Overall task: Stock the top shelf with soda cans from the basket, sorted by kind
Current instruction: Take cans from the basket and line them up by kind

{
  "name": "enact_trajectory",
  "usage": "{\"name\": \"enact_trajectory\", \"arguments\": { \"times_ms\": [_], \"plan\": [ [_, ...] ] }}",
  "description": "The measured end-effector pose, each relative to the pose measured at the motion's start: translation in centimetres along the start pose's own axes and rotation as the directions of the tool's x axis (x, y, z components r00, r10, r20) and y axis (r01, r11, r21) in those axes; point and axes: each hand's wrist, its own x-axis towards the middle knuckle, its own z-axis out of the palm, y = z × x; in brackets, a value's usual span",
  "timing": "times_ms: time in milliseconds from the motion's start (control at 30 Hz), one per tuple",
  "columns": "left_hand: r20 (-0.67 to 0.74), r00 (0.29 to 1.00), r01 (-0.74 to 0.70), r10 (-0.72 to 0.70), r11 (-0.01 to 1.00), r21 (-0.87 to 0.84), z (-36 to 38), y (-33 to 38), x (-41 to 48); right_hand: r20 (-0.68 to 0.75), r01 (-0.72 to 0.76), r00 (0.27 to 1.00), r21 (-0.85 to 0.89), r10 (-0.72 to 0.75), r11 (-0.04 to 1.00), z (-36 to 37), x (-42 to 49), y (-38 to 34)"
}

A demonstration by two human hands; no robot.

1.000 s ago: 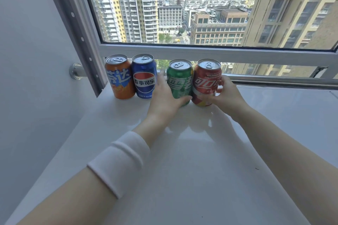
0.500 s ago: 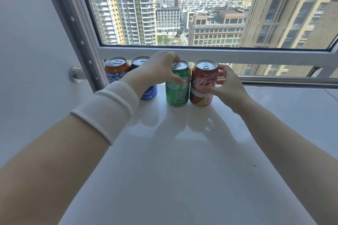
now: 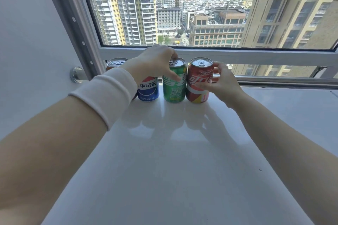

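Four cans stand upright in a row along the far edge of the shelf (image 3: pixel 173 160), by the window frame (image 3: pixel 237 55). L to R: orange can (image 3: pixel 117 62), mostly hidden behind a white cuff (image 3: pixel 106 97); blue can (image 3: pixel 148 89) next; green can (image 3: pixel 174 89), w/ left hand (image 3: pixel 155 62) gripping it from above, thumb across the front; red can (image 3: pixel 196 95) touching the green one, right hand (image 3: pixel 221 82) curled round its right side, thumb on the label
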Motion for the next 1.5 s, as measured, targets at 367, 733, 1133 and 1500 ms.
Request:
{"name": "enact_trajectory", "arguments": {
  "times_ms": [367, 733, 1133, 1500],
  "plan": [
    [0.048, 0.999, 0.028, -0.026, 0.999, -0.04, -0.4, -1.0, 0.5, 0.058, 0.007, 0.998, 0.032, -0.008, 0.999, 0.5, 0.8, -0.1],
    [0.054, 0.998, 0.039, -0.035, 0.996, -0.08, -0.2, -1.3, 0.5, 0.101, -0.007, 0.995, 0.05, 0.002, 0.999, 0.4, 1.0, -0.1],
    [0.091, 0.995, 0.043, -0.038, 0.997, -0.057, -0.3, -1.0, 0.4, 0.115, -0.058, 0.992, 0.042, 0.053, 0.997, 0.3, 0.8, 0.9],
    [0.094, 0.995, 0.035, -0.033, 0.999, -0.025, -0.2, -0.9, 0.3, 0.047, -0.066, 0.997, -0.014, 0.067, 0.998, 0.9, 0.4, 1.3]
  ]
}}
